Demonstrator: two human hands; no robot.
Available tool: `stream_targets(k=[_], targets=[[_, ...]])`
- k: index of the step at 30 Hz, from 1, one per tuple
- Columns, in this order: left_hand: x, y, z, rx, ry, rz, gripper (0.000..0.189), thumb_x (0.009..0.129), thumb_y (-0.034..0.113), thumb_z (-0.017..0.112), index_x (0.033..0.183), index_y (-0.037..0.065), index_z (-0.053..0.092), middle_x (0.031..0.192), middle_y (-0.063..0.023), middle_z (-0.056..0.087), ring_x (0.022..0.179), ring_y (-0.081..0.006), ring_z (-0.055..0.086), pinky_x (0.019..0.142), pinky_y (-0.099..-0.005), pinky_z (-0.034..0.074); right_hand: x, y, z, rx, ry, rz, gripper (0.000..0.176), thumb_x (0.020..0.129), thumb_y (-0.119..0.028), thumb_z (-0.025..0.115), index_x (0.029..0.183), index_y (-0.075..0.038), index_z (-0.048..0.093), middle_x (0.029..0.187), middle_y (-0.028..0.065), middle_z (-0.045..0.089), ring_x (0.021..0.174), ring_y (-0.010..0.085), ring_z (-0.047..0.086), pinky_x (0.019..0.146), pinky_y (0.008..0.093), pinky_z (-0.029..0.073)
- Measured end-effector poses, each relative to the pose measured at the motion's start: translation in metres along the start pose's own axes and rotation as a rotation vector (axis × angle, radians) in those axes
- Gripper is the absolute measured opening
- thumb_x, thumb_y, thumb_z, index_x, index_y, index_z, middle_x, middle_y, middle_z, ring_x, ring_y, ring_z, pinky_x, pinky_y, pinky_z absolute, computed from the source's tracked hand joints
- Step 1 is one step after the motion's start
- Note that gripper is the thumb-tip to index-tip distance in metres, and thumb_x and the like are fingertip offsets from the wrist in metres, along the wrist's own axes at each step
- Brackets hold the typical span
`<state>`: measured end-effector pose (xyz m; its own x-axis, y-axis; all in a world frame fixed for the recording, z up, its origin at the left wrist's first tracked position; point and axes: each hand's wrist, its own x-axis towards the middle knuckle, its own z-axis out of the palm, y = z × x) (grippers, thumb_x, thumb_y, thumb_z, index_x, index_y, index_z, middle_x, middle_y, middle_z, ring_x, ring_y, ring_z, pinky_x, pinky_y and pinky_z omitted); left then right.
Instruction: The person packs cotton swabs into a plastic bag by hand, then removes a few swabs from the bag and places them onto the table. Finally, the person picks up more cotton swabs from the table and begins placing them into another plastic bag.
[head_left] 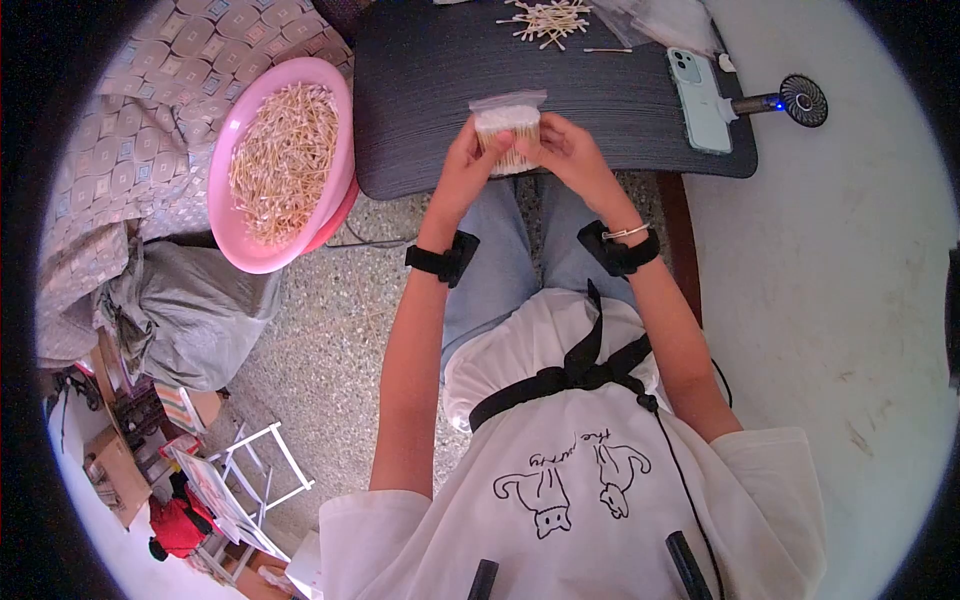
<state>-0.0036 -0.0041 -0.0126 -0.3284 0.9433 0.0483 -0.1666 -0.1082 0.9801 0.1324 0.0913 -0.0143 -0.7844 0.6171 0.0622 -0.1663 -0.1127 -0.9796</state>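
A clear plastic bag packed with cotton swabs (510,122) is held upright between both hands over the table's front edge. My left hand (473,160) grips its left side, the thumb lying across the front. On the right side, my right hand (565,155) holds it the same way, with the thumb near the other one. The bag's top flap stands up above the white swab tips. Loose cotton swabs (550,20) lie in a pile at the back of the dark table (420,110).
A pink basin (222,190) full of swabs stands left of the table. On the table's right lie a phone (703,105) and plastic bags (665,22), with a small fan (803,100) beside the phone. A grey sack (200,320) and a white folding frame (270,470) are at the lower left.
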Motion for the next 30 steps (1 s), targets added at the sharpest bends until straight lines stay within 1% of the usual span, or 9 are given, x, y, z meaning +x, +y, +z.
stream_targets(k=[8,12,15,18,21,23,24,26,30], targets=[[0.001,0.008,0.011,0.011,0.010,0.116,0.037,0.091,0.015,0.056,0.125,0.002,0.048,0.120,-0.0065,0.054,0.107,-0.0130,0.051,0.093,-0.0274,0.040,0.010,-0.011,0.005,-0.047,0.044,-0.192,0.030,0.084,-0.013,0.065,0.111,-0.003,0.055,0.105,0.0052,0.060,0.096,0.0113,0.056,0.084,0.0259,0.045],[0.004,0.001,0.015,0.114,0.031,0.221,0.036,0.092,0.016,0.054,0.125,0.002,0.049,0.126,-0.0081,0.052,0.109,-0.0131,0.051,0.090,-0.0269,0.042,0.007,-0.006,0.003,-0.089,0.109,-0.165,0.029,0.083,-0.013,0.065,0.109,-0.003,0.056,0.102,0.0052,0.061,0.093,0.0110,0.057,0.081,0.0258,0.046],[0.005,0.002,0.013,0.234,0.079,0.177,0.035,0.092,0.018,0.054,0.122,0.001,0.051,0.124,-0.0078,0.054,0.107,-0.0132,0.052,0.088,-0.0269,0.044,0.009,-0.002,0.002,-0.138,0.133,-0.177,0.028,0.083,-0.012,0.065,0.107,-0.002,0.057,0.099,0.0049,0.062,0.090,0.0107,0.058,0.079,0.0256,0.047],[0.006,0.007,0.019,0.166,0.143,0.186,0.032,0.090,0.015,0.057,0.119,0.001,0.054,0.116,-0.0101,0.059,0.102,-0.0131,0.056,0.086,-0.0270,0.046,0.010,-0.001,0.007,-0.162,0.197,-0.196,0.027,0.083,-0.013,0.066,0.105,-0.002,0.057,0.098,0.0045,0.062,0.088,0.0101,0.058,0.076,0.0252,0.047],[0.004,0.001,0.031,-0.080,0.334,0.202,0.034,0.085,0.014,0.064,0.115,-0.001,0.056,0.106,-0.0117,0.063,0.094,-0.0138,0.059,0.082,-0.0266,0.047,0.009,-0.004,0.014,-0.039,0.302,-0.160,0.027,0.083,-0.014,0.066,0.105,-0.001,0.056,0.098,0.0048,0.062,0.089,0.0099,0.058,0.075,0.0246,0.047],[0.002,-0.008,0.019,0.137,0.208,0.079,0.035,0.083,0.014,0.067,0.112,-0.003,0.056,0.102,-0.0119,0.063,0.092,-0.0138,0.060,0.081,-0.0262,0.048,0.008,-0.004,0.014,0.122,0.417,-0.060,0.029,0.083,-0.014,0.066,0.106,0.000,0.056,0.100,0.0056,0.062,0.089,0.0101,0.058,0.076,0.0246,0.047],[0.000,-0.006,0.016,0.244,0.146,0.016,0.036,0.081,0.013,0.069,0.111,-0.004,0.056,0.100,-0.0120,0.064,0.092,-0.0138,0.060,0.080,-0.0260,0.048,0.006,-0.006,0.014,0.140,0.395,-0.052,0.030,0.083,-0.015,0.067,0.106,0.000,0.055,0.100,0.0063,0.062,0.090,0.0104,0.058,0.077,0.0247,0.047],[-0.002,-0.006,0.017,0.107,0.181,-0.016,0.034,0.081,0.014,0.070,0.106,-0.005,0.057,0.097,-0.0100,0.064,0.091,-0.0128,0.060,0.078,-0.0258,0.049,0.002,-0.011,0.010,0.176,0.351,-0.035,0.033,0.082,-0.016,0.068,0.107,0.001,0.055,0.102,0.0077,0.061,0.091,0.0108,0.057,0.078,0.0250,0.047],[-0.010,0.005,0.020,0.072,0.163,-0.080,0.028,0.080,0.013,0.071,0.099,-0.003,0.059,0.094,-0.0078,0.064,0.087,-0.0107,0.060,0.076,-0.0249,0.048,-0.008,-0.019,-0.002,-0.028,0.178,-0.009,0.034,0.079,-0.018,0.071,0.103,0.002,0.056,0.098,0.0084,0.063,0.087,0.0110,0.059,0.075,0.0250,0.048]])
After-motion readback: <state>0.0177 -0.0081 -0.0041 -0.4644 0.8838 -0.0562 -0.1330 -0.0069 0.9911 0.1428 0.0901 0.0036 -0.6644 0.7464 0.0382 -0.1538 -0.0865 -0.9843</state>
